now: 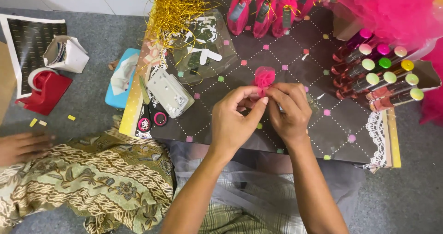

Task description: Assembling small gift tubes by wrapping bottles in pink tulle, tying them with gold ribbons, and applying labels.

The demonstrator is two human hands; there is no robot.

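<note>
two bare forearms rise from the bottom edge over a lap of checked cloth and grey sheer fabric, meeting above the low table (pixel 332 137). the left hand (pixel 235 118) is turned palm inward, its thumb and forefinger pinched toward the middle. the right hand (pixel 290 110) curls beside it, knuckles up, fingers bent in. both hands grasp a small pink tulle bundle (pixel 264 78), gathered at the neck so its net puffs out above the fingertips; it sits over the centre of the table, just past the hands.

the table top is dark brown, crossed by dotted white diamonds with small coloured squares, and edged with white lace on the right. at the right lie glossy roll-on bottles (pixel 378 77) with round pink, green and yellow caps, side by side. at the far edge stand finished pink tulle pouches (pixel 265 8). a tangle of gold wire ties (pixel 175 8) spills beside a clear plastic sheet. near the left edge rest a white punch tool (pixel 170 93) and pink-handled scissors (pixel 150 116). on the grey floor sits a red tape dispenser (pixel 44 88). another person's hand (pixel 20 146) lies on batik cloth at far left.
</note>
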